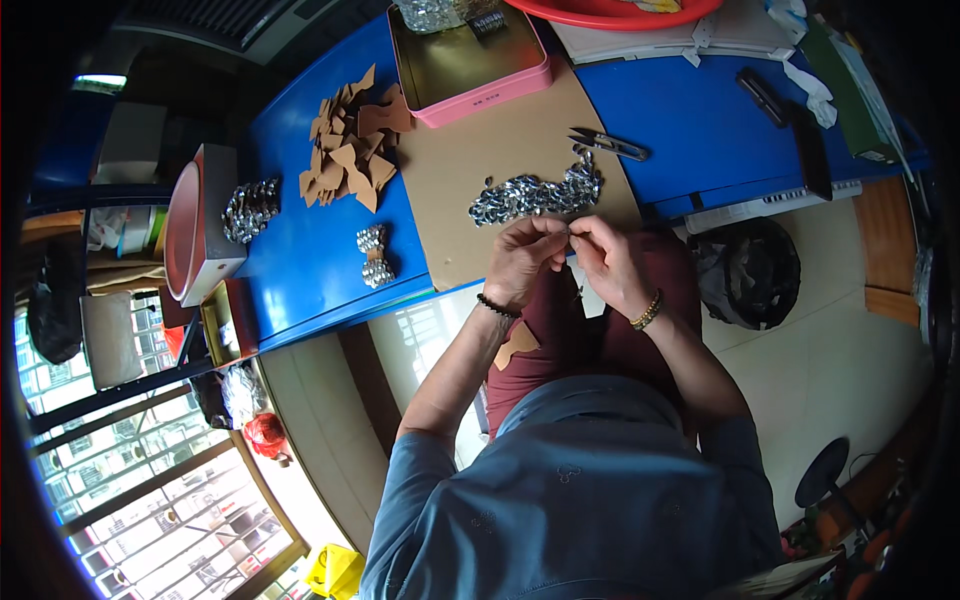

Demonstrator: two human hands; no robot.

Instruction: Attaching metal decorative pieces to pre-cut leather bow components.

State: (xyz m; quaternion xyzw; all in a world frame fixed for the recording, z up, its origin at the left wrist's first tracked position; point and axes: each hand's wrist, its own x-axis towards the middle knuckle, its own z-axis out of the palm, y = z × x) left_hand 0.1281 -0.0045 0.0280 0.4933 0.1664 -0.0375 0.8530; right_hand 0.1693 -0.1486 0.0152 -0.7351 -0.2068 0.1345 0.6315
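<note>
My left hand [525, 262] and my right hand [612, 268] meet over my lap at the table's near edge. Thumb and fingers of both are pinched together, almost touching; whatever they hold is too small to make out. Just beyond them a heap of shiny silver metal pieces [530, 200] lies on a brown cardboard sheet [450, 180]. Thread snips [615, 145] rest past the heap's right end. A notched brown card [518, 345] lies on my left thigh. Left of the cardboard sits a similar card wound with silver pieces [375, 258].
Loose brown cards [350, 150] are piled on the blue table [310, 265]. Behind the cardboard stand a pink-rimmed tin [490, 97] and a red basin [620, 14]. More bundled silver pieces [250, 210] lie at far left. A black-lined bin [745, 275] stands right of my knees.
</note>
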